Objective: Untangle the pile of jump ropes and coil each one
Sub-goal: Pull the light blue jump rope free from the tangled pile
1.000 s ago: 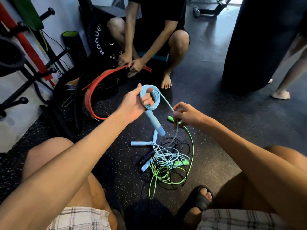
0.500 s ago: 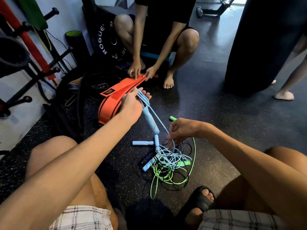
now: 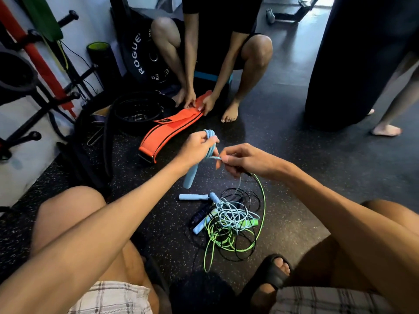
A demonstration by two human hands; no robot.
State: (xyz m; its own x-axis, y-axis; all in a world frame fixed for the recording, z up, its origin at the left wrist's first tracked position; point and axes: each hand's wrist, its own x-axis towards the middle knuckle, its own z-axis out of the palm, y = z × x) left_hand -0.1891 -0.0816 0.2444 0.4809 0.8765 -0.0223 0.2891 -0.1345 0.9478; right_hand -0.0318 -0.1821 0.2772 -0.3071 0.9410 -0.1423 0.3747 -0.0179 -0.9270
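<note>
My left hand [image 3: 196, 148] grips a small coil of light blue jump rope [image 3: 210, 141], and one blue handle [image 3: 190, 177] hangs down from that hand. Just to its right, my right hand [image 3: 243, 160] pinches the same blue cord where it leaves the coil; a green cord also runs up into this hand. Below both hands, a tangled pile of blue, green and black ropes [image 3: 231, 220] lies on the floor, with loose blue handles [image 3: 193, 196] at its left side.
An orange lifting belt [image 3: 167, 132] lies on the dark rubber floor [image 3: 306, 177], held by a person [image 3: 204, 103] crouching opposite. A black weight plate [image 3: 145, 57] leans behind. A black punching bag [image 3: 353, 64] stands right. My sandalled foot [image 3: 274, 270] is near the pile.
My right hand rose from above the pile and met my left hand, bringing the blue cord up to the coil. The other person laid the orange belt flatter on the floor.
</note>
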